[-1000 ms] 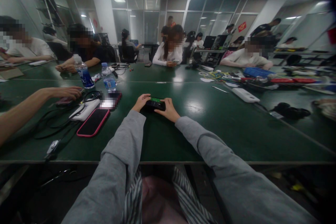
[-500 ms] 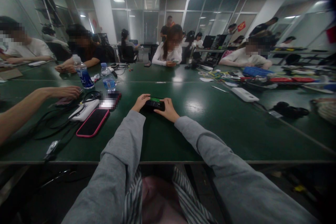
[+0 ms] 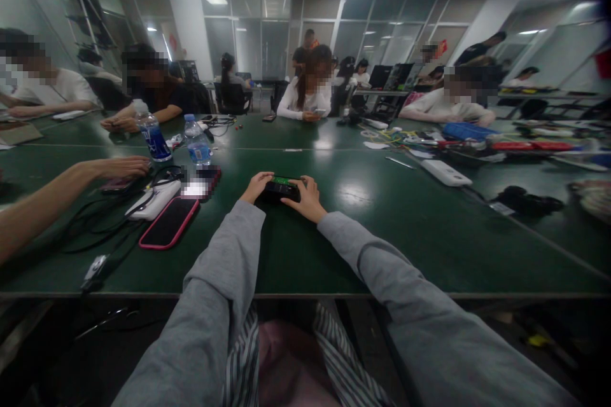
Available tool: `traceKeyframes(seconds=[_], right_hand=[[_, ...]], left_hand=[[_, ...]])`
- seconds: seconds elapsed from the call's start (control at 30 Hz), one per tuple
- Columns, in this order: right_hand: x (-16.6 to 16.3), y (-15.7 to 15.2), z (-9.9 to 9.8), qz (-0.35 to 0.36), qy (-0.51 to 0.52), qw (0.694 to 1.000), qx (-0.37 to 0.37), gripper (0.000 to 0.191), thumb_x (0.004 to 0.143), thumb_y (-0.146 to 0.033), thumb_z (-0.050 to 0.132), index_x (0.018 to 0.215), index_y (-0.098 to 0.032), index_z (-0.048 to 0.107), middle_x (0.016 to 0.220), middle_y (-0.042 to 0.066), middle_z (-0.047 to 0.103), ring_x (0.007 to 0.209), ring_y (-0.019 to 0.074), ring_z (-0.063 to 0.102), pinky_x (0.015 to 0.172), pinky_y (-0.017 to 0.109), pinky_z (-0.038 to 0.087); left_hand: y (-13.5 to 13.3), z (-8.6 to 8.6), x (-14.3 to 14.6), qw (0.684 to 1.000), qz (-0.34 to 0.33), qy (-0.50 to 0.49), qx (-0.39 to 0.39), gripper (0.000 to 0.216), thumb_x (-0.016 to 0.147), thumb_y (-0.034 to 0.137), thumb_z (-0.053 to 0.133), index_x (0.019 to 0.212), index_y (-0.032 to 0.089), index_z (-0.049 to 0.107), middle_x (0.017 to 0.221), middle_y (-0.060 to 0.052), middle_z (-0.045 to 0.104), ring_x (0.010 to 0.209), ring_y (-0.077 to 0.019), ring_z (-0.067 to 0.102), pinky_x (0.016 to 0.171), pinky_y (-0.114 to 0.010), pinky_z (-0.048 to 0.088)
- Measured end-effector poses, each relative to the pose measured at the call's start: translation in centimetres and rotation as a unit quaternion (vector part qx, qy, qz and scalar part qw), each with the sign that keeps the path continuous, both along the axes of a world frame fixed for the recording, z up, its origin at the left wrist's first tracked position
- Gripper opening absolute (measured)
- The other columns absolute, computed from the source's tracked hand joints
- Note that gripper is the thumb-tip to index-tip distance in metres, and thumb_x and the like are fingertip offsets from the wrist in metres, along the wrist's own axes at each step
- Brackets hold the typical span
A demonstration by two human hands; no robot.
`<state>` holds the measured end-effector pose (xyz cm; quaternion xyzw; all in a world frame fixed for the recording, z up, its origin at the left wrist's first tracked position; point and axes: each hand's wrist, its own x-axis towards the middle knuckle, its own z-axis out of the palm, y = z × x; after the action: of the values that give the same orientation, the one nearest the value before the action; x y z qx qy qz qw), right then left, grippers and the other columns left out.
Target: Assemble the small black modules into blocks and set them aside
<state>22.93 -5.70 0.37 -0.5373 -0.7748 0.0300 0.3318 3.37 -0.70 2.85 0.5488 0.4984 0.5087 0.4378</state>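
A dark smartphone [image 3: 282, 191] is held sideways just over the green table, a green picture lit on the upper part of its screen. My left hand [image 3: 258, 187] grips its left end, fingers closed at the edge. Around the right end is my right hand [image 3: 307, 199], its thumb along the lower edge and a finger reaching over the screen. The fingers behind the phone are hidden. Left of my left forearm lies another phone with a pink case [image 3: 169, 222], its screen dark.
The green table [image 3: 305, 254] carries two water bottles [image 3: 155, 137], a white power strip [image 3: 155, 199] with black cables, and a second power strip [image 3: 445, 173] on the right. A co-worker's arm [image 3: 62, 184] reaches in from the left. Tools and wires [image 3: 477, 140] clutter the far right.
A finger of my right hand has shifted inward over the phone's screen. Both hands keep their hold, and the phone stays in nearly the same place.
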Motion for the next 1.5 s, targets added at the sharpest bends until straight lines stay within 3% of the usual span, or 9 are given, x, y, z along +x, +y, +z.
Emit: traceKeyframes(seconds=[0.33, 0.8, 1.07, 1.37, 1.5], right_hand=[[0.1, -0.4, 0.5, 0.014, -0.002, 1.000, -0.002, 0.055, 0.076, -0.064, 0.063, 0.122, -0.036, 0.056, 0.135, 0.009, 0.033, 0.127, 0.0345, 0.034, 0.100, 0.058, 0.036], [0.2, -0.6, 1.0, 0.058, -0.016, 0.998, 0.016, 0.053, 0.075, -0.064, 0.064, 0.119, -0.036, 0.058, 0.136, 0.008, 0.036, 0.128, 0.0331, 0.033, 0.100, 0.055, 0.037], [0.2, -0.7, 1.0, 0.062, -0.026, 0.998, -0.002, 0.055, 0.078, -0.064, 0.061, 0.126, -0.038, 0.054, 0.136, 0.008, 0.035, 0.128, 0.0334, 0.032, 0.101, 0.056, 0.036], [0.2, -0.7, 1.1, 0.068, -0.032, 0.997, 0.004, 0.055, 0.078, -0.065, 0.061, 0.126, -0.040, 0.054, 0.137, 0.007, 0.035, 0.129, 0.0342, 0.031, 0.101, 0.057, 0.036], [0.3, -0.6, 0.8, 0.069, -0.034, 0.997, 0.005, 0.056, 0.078, -0.065, 0.060, 0.128, -0.040, 0.053, 0.137, 0.007, 0.034, 0.130, 0.0341, 0.030, 0.102, 0.057, 0.035]], left_hand=[[1.9, -2.3, -1.1, 0.999, -0.034, -0.038, 0.016, 0.031, 0.082, 0.040, 0.059, 0.097, 0.018, 0.073, 0.109, -0.007, 0.069, 0.101, -0.0185, 0.061, 0.096, -0.033, 0.044], [-1.0, 0.8, -2.4, 0.998, -0.069, 0.003, 0.003, 0.027, 0.070, 0.031, 0.075, 0.091, 0.015, 0.074, 0.089, -0.007, 0.072, 0.092, -0.0190, 0.062, 0.090, -0.033, 0.046], [-0.7, 0.2, -3.6, 0.994, -0.111, -0.013, -0.001, 0.036, 0.066, 0.030, 0.076, 0.097, 0.014, 0.073, 0.091, -0.007, 0.072, 0.079, -0.0146, 0.062, 0.078, -0.030, 0.046], [-0.1, -0.3, -3.8, 0.998, -0.069, -0.002, -0.011, 0.029, 0.067, 0.025, 0.071, 0.093, 0.013, 0.071, 0.081, -0.004, 0.070, 0.068, -0.0121, 0.060, 0.065, -0.026, 0.046], [-0.5, 0.3, -4.4, 1.000, 0.000, 0.006, -0.016, 0.024, 0.066, 0.023, 0.070, 0.089, 0.013, 0.071, 0.075, -0.004, 0.069, 0.065, -0.0122, 0.060, 0.065, -0.027, 0.048]])
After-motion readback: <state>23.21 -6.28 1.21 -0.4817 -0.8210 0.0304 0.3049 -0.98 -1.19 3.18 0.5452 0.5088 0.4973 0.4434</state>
